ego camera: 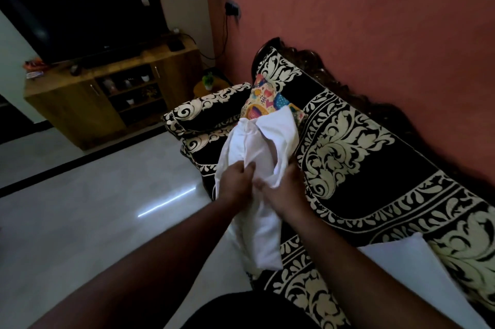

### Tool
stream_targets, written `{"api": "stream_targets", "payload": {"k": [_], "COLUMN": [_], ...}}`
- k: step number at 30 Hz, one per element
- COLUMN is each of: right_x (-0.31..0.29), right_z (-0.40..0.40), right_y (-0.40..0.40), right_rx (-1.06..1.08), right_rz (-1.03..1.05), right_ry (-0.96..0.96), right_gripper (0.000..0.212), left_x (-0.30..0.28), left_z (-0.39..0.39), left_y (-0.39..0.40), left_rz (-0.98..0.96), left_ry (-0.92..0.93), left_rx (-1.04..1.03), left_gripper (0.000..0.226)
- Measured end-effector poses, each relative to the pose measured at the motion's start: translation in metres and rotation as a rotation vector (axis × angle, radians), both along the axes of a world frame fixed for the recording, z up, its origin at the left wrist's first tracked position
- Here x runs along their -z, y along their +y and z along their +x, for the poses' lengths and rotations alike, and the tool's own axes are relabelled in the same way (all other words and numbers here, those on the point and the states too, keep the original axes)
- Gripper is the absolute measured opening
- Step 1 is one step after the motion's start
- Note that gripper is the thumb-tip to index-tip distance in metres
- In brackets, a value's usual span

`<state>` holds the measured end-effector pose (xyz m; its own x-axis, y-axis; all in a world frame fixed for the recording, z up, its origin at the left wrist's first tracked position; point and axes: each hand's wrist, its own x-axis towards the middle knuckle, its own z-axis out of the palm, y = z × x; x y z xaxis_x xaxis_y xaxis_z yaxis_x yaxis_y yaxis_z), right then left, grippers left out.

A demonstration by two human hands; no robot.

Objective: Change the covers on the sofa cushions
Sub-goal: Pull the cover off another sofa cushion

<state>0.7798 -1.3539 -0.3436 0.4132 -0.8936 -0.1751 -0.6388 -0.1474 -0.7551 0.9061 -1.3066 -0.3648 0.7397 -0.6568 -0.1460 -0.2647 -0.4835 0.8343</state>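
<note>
Bunching the white cushion cover at the sofa's front edge, left hand and right hand each clamp a grip on its middle; its length runs away toward the printed cushion.

At the centre of the frame, the left hand and the right hand grip a white cover of thin, matt cloth that creases and bunches softly. Above it lies a cushion in printed, multicoloured cloth. The sofa, running from centre to lower right, is upholstered in a heavy black fabric with a cream leaf pattern, and its top rail looks like dark carved wood. The floor at the left is smooth and glossy, catching a streak of light. The cabinet at upper left is matt, grained wood. The wall at upper right has a matt, slightly mottled reddish finish.
</note>
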Motion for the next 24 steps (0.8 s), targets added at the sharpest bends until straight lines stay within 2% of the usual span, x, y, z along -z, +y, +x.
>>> {"api": "stream_targets", "payload": {"k": [1, 3, 6, 8, 11, 14, 15, 17, 19, 21, 23, 24], "right_x": [0.006, 0.017, 0.024, 0.031, 0.049, 0.067, 0.070, 0.067, 0.055, 0.028, -0.007, -0.023], "right_z": [-0.004, -0.017, -0.028, -0.029, -0.032, -0.024, -0.018, -0.002, 0.013, 0.030, 0.053, 0.067], "right_y": [0.012, 0.025, 0.023, 0.021, 0.017, 0.012, 0.011, 0.009, 0.001, -0.006, -0.007, -0.008], "right_rx": [-0.048, -0.129, -0.216, -0.289, -0.286, -0.264, -0.286, -0.286, -0.215, -0.120, -0.006, 0.036], "right_rz": [0.026, 0.106, 0.181, 0.165, 0.132, 0.077, 0.060, 0.061, 0.161, 0.315, 0.388, 0.371], "right_ry": [0.084, 0.171, 0.078, 0.055, 0.111, 0.361, 0.433, 0.478, 0.311, -0.078, -0.429, -0.533], "right_gripper": [0.109, 0.092, 0.052, 0.038, 0.034, 0.034, 0.035, 0.037, 0.054, 0.076, 0.077, 0.075], "left_x": [-0.005, -0.015, -0.015, -0.011, -0.028, -0.039, -0.039, -0.040, -0.044, -0.052, -0.059, -0.062], "left_z": [0.005, 0.019, 0.052, 0.075, 0.096, 0.105, 0.107, 0.114, 0.121, 0.127, 0.130, 0.128], "left_y": [-0.003, -0.006, 0.002, 0.008, 0.015, 0.019, 0.021, 0.031, 0.046, 0.061, 0.072, 0.076], "left_rz": [-0.038, -0.094, -0.145, -0.203, -0.322, -0.394, -0.410, -0.386, -0.373, -0.426, -0.458, -0.468], "left_ry": [0.022, 0.087, 0.147, 0.197, 0.352, 0.418, 0.432, 0.453, 0.478, 0.513, 0.536, 0.547], "left_rx": [-0.051, -0.139, -0.219, -0.280, -0.337, -0.312, -0.294, -0.217, -0.114, -0.032, 0.034, 0.080], "left_gripper": [0.036, 0.033, 0.045, 0.043, 0.026, 0.006, 0.005, 0.023, 0.030, 0.019, 0.020, 0.019]}}
